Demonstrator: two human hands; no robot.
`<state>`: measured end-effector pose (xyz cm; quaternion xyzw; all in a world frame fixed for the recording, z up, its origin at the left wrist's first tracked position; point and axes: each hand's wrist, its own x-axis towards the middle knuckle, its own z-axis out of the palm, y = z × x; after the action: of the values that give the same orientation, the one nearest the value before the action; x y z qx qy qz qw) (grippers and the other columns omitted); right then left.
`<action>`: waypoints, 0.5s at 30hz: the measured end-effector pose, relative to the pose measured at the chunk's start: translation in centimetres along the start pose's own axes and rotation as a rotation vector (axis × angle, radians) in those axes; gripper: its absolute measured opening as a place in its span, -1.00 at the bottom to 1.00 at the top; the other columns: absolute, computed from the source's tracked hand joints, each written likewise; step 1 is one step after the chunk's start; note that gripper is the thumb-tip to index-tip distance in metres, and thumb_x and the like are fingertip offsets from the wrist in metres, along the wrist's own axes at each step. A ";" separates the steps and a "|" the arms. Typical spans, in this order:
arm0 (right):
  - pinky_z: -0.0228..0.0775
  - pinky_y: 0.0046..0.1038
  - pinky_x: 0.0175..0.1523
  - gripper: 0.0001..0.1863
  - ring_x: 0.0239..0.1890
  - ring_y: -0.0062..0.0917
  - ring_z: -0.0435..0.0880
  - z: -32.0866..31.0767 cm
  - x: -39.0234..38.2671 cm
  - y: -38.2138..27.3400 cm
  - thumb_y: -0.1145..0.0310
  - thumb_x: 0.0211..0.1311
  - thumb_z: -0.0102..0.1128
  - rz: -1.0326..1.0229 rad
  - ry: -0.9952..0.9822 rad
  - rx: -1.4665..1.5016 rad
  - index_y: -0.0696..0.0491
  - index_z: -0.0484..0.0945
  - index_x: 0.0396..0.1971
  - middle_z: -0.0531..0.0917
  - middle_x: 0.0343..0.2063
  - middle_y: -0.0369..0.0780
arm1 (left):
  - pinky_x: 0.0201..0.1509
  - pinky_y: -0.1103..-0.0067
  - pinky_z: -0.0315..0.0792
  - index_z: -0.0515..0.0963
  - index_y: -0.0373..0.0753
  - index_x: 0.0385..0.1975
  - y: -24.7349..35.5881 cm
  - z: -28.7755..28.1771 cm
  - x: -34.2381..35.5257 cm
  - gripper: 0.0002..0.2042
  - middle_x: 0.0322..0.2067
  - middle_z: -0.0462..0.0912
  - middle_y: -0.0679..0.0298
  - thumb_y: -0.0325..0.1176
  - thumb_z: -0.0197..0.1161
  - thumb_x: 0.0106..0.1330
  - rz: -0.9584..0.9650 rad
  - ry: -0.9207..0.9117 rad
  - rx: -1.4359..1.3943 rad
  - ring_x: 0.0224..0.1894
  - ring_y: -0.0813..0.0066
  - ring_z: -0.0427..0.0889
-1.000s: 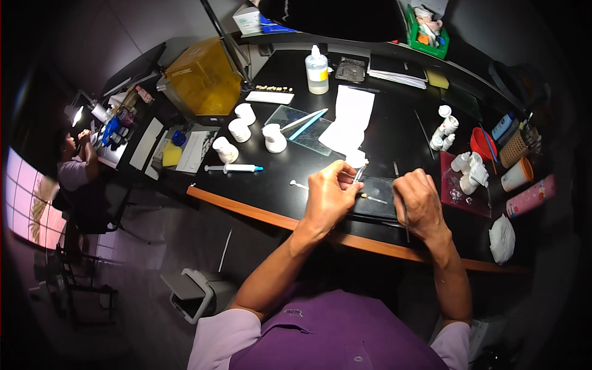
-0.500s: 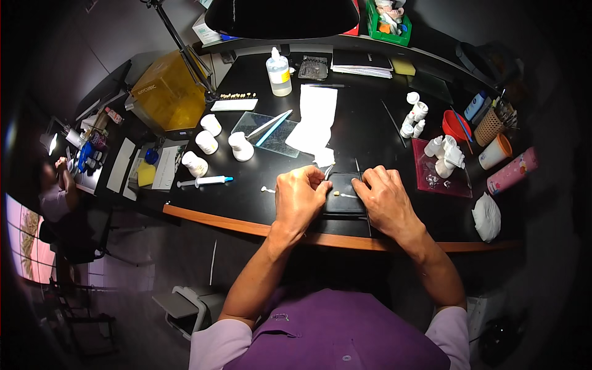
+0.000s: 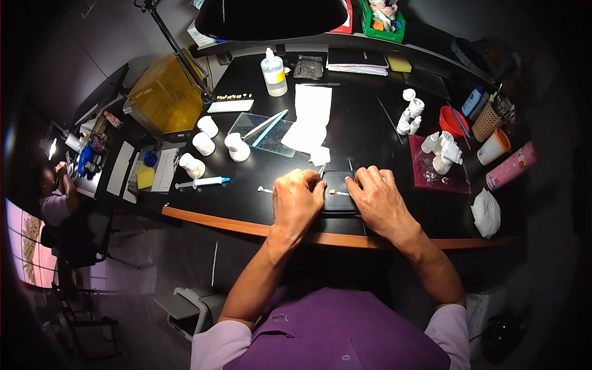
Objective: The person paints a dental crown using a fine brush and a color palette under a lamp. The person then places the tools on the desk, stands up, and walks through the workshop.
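My left hand (image 3: 296, 200) is closed, pinching a thin silvery tool (image 3: 322, 169) that looks like tweezers. Its tip points away from me. Opposite it, my right hand (image 3: 381, 198) is closed around a slim stick-like tool (image 3: 350, 165); its exact kind is too small to make out. Between both hands lies a flat black box (image 3: 340, 206). Over it sits a small cream, tooth-like piece (image 3: 332, 192) beside a short white stick (image 3: 343, 193). Another small white-tipped stick (image 3: 261, 189) rests left of my left hand. Beyond the hands is a white paper towel (image 3: 312, 117).
White jars (image 3: 237, 148), a blue-tipped syringe (image 3: 203, 182) and a glass plate (image 3: 246, 126) with knife-like tools are on the left. A clear bottle (image 3: 274, 74) stands behind. On the right are a pink tray (image 3: 424, 176) and a red bowl (image 3: 452, 121). A person (image 3: 55, 191) sits far left.
The view has shifted slightly, so the table things appear a little farther left. Both hands keep nearly the same pose, still holding their thin tools.
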<state>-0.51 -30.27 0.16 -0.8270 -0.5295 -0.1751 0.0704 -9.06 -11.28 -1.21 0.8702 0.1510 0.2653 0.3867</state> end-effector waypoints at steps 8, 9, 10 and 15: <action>0.36 -0.22 0.21 -0.59 0.05 -0.42 0.57 0.5 -0.9 -0.8 0.42 0.41 0.13 0.005 -0.015 -0.111 0.17 0.64 0.20 0.60 -0.09 -0.20 | -0.16 0.30 0.64 0.81 -0.34 -0.28 -0.2 0.0 -0.5 -0.83 -0.35 0.78 0.04 -0.42 0.56 0.19 0.073 0.047 0.109 -0.31 0.06 0.80; 0.34 -0.20 0.23 -0.57 0.07 -0.42 0.56 0.6 -1.0 -0.8 0.42 0.42 0.12 0.003 -0.014 -0.114 0.17 0.62 0.23 0.60 -0.07 -0.19 | -0.16 0.30 0.64 0.81 -0.34 -0.28 -0.3 0.0 -0.5 -0.83 -0.35 0.78 0.04 -0.42 0.56 0.19 0.085 0.058 0.098 -0.31 0.06 0.80; 0.33 -0.19 0.25 -0.56 0.08 -0.42 0.55 0.6 -1.1 -0.8 0.41 0.43 0.11 0.002 -0.023 -0.120 0.17 0.61 0.26 0.60 -0.05 -0.19 | -0.16 0.30 0.64 0.81 -0.36 -0.29 -0.4 0.0 -0.5 -0.84 -0.35 0.77 0.03 -0.43 0.55 0.19 0.087 0.049 0.097 -0.31 0.04 0.79; 0.30 -0.15 0.28 -0.53 0.12 -0.43 0.54 0.5 -1.3 -0.9 0.41 0.45 0.09 0.018 -0.045 -0.133 0.16 0.58 0.30 0.60 0.02 -0.19 | -0.36 0.40 0.54 0.81 -0.35 -0.29 -1.0 0.3 -0.4 -0.83 -0.47 0.73 0.08 -0.43 0.59 0.16 0.168 0.091 0.081 -0.51 0.29 0.67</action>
<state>-1.69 -30.88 -0.83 -0.8382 -0.5108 -0.1908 0.0050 -9.31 -10.99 -2.28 0.8817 0.1058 0.3298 0.3204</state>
